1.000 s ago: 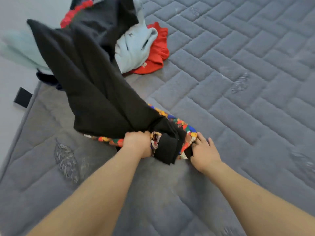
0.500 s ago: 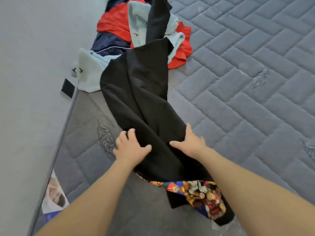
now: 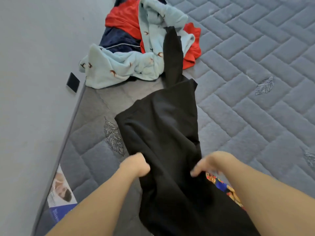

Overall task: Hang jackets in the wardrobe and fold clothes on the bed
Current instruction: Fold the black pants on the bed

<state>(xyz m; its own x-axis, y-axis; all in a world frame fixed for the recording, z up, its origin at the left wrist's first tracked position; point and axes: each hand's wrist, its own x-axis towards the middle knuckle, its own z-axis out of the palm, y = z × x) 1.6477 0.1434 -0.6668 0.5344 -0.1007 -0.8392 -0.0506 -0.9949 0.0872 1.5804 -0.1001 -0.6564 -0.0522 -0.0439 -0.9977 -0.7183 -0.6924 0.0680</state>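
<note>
The black garment (image 3: 162, 133) lies lengthwise on the bed (image 3: 247, 65), its far sleeve reaching onto the pile (image 3: 136, 53) of light blue, red and navy clothes near the wall. The left hand (image 3: 136, 165) is curled on the garment's left edge and seems to grip a fold of it. The right hand (image 3: 207, 165) is blurred at the right edge, fingers bent down into the cloth, so whether it pinches or only presses I cannot tell. To fold well, both hands should probably take matching points on the two edges, pull the cloth taut and flat, and draw the sleeve clear of the pile first. Most of the garment stretches away beyond the hands; its near end, with a colourful print (image 3: 223, 188), runs back between the forearms.
</note>
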